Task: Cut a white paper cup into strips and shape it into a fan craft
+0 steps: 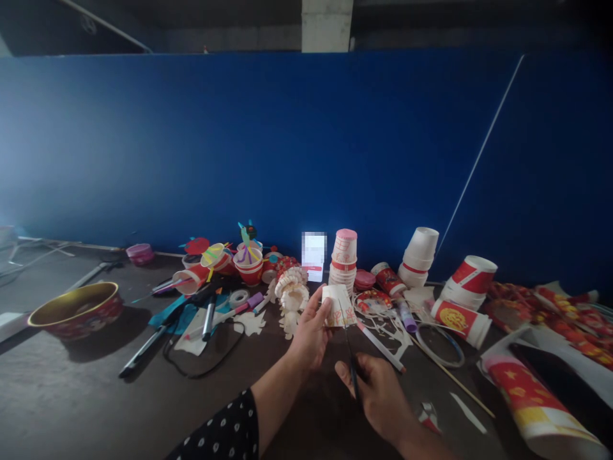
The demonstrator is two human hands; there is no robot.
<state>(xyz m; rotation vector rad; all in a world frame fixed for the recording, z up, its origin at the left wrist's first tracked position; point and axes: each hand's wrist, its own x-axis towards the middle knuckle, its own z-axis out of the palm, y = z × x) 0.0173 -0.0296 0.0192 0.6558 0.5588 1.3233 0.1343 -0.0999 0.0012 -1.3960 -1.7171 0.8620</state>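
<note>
My left hand point(311, 332) is closed on a piece of white paper cup point(341, 305) that carries red drawn lines, with the thumb across its front. The scissors point(353, 365) are in my right hand point(376, 390), fingers wrapped around the handles. Their blades reach up to the lower edge of the cup piece, where a dark line runs up through it; whether that is a cut or a blade I cannot tell. Just behind the cup piece stands a stack of paper cups point(343, 265) with a pink top. A lit phone screen point(313, 259) leans beside the stack.
Cut white paper shapes point(290, 300) lie left of my hands. Markers point(209, 316) and a tape roll point(238, 298) are further left, near a gold-rimmed bowl point(76, 322). Red and white cups point(462, 322), a thin stick point(454, 370) and paper scraps point(468, 412) lie to the right.
</note>
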